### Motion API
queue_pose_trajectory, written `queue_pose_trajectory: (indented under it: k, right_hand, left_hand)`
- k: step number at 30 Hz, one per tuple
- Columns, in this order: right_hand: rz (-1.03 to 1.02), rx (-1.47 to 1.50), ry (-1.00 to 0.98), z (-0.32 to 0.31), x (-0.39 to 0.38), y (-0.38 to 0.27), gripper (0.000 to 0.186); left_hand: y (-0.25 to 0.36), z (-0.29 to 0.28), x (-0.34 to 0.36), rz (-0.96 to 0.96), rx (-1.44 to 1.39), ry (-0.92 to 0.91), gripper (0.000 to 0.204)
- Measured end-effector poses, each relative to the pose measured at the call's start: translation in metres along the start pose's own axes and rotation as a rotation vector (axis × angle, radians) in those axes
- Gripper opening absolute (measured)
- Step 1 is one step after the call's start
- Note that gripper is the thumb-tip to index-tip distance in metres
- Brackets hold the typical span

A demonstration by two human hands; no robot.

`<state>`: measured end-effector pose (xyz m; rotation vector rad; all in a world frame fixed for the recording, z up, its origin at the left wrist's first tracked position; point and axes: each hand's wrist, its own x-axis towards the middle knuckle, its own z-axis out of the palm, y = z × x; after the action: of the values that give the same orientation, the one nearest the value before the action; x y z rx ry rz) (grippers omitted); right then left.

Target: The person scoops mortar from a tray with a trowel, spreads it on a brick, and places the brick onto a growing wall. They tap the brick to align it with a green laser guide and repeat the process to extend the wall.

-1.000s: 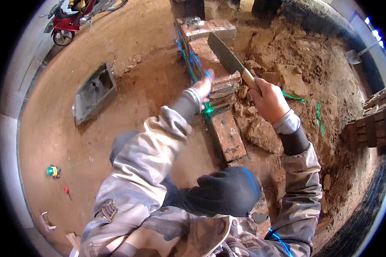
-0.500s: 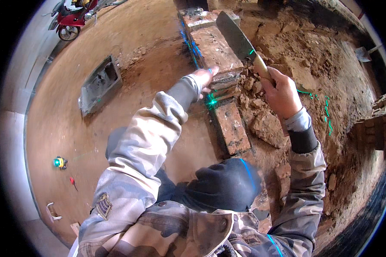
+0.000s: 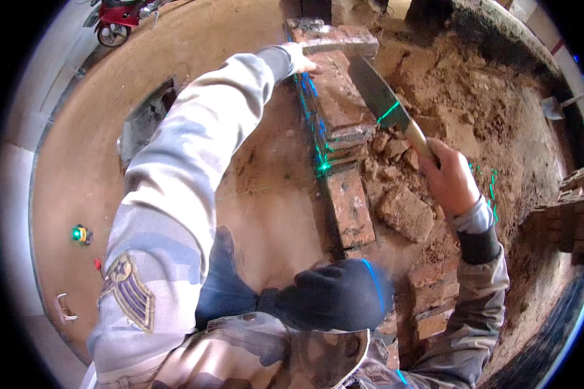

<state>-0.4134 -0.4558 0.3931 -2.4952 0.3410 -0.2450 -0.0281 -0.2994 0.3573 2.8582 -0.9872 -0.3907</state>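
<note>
My right hand [image 3: 453, 183] is closed around the wooden handle of a bricklaying trowel [image 3: 375, 89]. Its broad flat blade points up and away, over the right edge of a low brick wall [image 3: 337, 91]. My left hand [image 3: 301, 63] reaches to the wall's left edge, with fingers stretched over the corner of a top brick; part of the hand is hidden by its cuff. Green and blue laser light falls along the wall's left face, and a green line crosses the blade. Nearer me, a lower brick [image 3: 350, 204] continues the wall beside my knee.
Rubble and a broken block [image 3: 405, 214] lie right of the wall, with loose bricks [image 3: 435, 285] nearer. A grey mortar tub [image 3: 136, 133] sits left, partly behind my sleeve. Further off are a laser level [image 3: 81, 234], a red motorcycle [image 3: 113, 32] and stacked bricks [image 3: 564, 214].
My left hand has slid forward along the wall's left edge, from the near end of the top bricks to the far one. My right hand and trowel have shifted slightly right and nearer.
</note>
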Motion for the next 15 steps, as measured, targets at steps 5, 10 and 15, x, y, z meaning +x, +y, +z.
queue_pose_trajectory:
  k: [5, 10, 15]
  right_hand:
    - [0.083, 0.02, -0.105, -0.018, -0.014, -0.007, 0.024]
    - [0.165, -0.031, -0.157, -0.036, -0.02, -0.003, 0.026]
    - [0.354, 0.19, -0.111, -0.046, -0.017, -0.019, 0.026]
  left_hand:
    - [0.001, 0.008, 0.05, 0.126, 0.071, -0.087, 0.123]
    - [0.021, 0.0, 0.05, 0.226, 0.146, -0.119, 0.122]
    - [0.013, 0.003, 0.04, 0.197, 0.2, -0.099, 0.117]
